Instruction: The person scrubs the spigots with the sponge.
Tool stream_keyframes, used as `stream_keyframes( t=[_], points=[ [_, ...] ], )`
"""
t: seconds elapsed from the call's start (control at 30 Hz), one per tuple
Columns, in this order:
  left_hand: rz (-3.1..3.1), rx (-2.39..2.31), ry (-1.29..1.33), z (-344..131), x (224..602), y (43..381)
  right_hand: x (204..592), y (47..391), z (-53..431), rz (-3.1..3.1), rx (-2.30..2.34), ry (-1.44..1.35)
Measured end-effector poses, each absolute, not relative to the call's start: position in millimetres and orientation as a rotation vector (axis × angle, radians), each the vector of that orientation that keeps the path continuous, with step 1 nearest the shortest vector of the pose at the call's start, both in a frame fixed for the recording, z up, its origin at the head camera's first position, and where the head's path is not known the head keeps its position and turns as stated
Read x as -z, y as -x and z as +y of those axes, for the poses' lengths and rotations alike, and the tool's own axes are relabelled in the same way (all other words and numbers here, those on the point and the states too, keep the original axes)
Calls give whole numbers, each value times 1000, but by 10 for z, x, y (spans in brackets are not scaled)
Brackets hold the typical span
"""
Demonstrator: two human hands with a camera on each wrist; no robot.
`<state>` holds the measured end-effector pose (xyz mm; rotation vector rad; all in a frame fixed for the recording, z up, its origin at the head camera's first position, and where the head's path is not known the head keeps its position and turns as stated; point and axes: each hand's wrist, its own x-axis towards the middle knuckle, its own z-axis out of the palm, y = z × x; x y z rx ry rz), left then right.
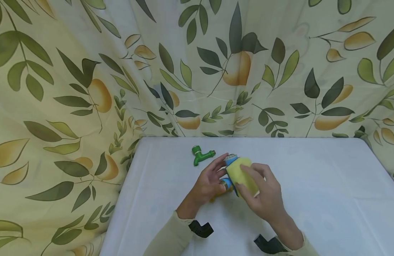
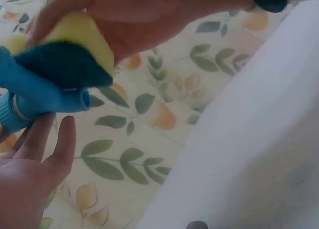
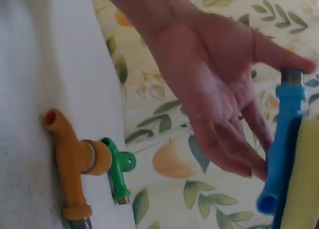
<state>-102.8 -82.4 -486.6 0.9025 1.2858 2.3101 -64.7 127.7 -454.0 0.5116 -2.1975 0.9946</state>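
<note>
My left hand (image 1: 203, 186) holds a blue plastic tap (image 3: 286, 134) above the table, its thumb at the metal threaded end in the right wrist view. My right hand (image 1: 267, 193) grips a yellow sponge (image 1: 242, 175) with a dark green scouring side (image 2: 65, 64). That scouring side lies against the body of the blue tap. In the head view the sponge hides much of the tap. An orange tap (image 3: 75, 157) lies on the table beneath the hands, mostly hidden from above. Beyond the left hand lies a green tap (image 1: 201, 155).
A white cloth covers the table (image 1: 328, 199). Behind it and along the left hangs a leaf-and-fruit patterned curtain (image 1: 145, 89). Black pieces (image 1: 201, 229) sit at both wrists, over pale sleeves (image 1: 171, 236).
</note>
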Motion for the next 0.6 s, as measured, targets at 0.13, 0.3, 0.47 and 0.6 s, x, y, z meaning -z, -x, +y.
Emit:
stream_keyframes(
  t=[0.13, 0.3, 0.47, 0.6],
  points=[
    [1304, -2270, -931, -814, 4851, 1006, 4516, 653, 1313, -2253, -980, -445],
    [1365, -2242, -941, -830, 4813, 1001, 4499, 653, 1330, -2227, -984, -517],
    [1539, -2180, -988, -834, 4791, 988, 4461, 669, 1314, -2185, -911, -595],
    [1697, -2131, -1027, -846, 4777, 986, 4439, 723, 1312, -2107, -768, -695]
  ],
)
